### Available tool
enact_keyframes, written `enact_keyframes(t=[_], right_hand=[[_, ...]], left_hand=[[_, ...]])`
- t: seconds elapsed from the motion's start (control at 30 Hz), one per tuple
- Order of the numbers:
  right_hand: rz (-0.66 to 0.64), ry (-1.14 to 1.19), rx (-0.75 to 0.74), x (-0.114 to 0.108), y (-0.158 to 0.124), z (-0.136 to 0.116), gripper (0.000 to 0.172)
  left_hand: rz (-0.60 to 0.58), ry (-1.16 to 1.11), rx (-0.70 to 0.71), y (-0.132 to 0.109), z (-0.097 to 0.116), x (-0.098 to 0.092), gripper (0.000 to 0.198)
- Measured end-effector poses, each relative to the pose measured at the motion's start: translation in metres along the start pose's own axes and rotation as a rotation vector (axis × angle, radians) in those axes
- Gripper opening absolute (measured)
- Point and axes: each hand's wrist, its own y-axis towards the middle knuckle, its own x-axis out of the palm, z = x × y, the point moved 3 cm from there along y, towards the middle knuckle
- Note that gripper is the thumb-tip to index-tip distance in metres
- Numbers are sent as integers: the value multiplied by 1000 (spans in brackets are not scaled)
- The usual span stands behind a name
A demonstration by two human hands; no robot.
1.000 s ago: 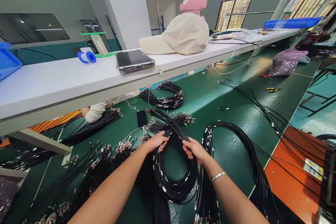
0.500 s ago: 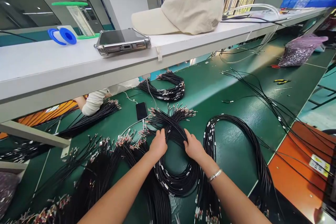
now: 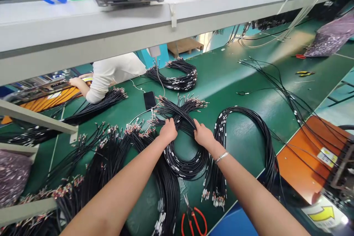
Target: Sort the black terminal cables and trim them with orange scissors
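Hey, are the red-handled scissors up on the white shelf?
No, the red-handled scissors lie on the green work mat near the bottom of the view, below the white shelf.

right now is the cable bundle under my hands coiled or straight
Coiled: the black cable bundle curves round in a loop below the left hand and right hand.

Green tabletop holding everything, black cable bundles sprawling across it, a smartphone lying among them, red-handled scissors resting near its edge
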Motion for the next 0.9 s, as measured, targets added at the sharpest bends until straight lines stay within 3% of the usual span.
enact_keyframes(t=[0.33, 0.53, 0.67, 0.8, 0.9], right_hand=[[17, -83, -3, 2, -1, -2, 59], [47, -67, 8, 2, -3, -1, 62], [67, -12, 16, 4, -4, 0, 61], [103, 102, 38, 5, -5, 3, 64], [160, 218, 62, 4, -19, 12, 66]], left_hand=[[61, 27, 38, -16, 3, 2, 72], [179, -27, 75, -29, 3, 4, 70], [304, -106, 121, -46, -4, -7, 57], [391, -200, 150, -94, -37, -21, 42], [424, -266, 156, -164, -82, -14, 32]])
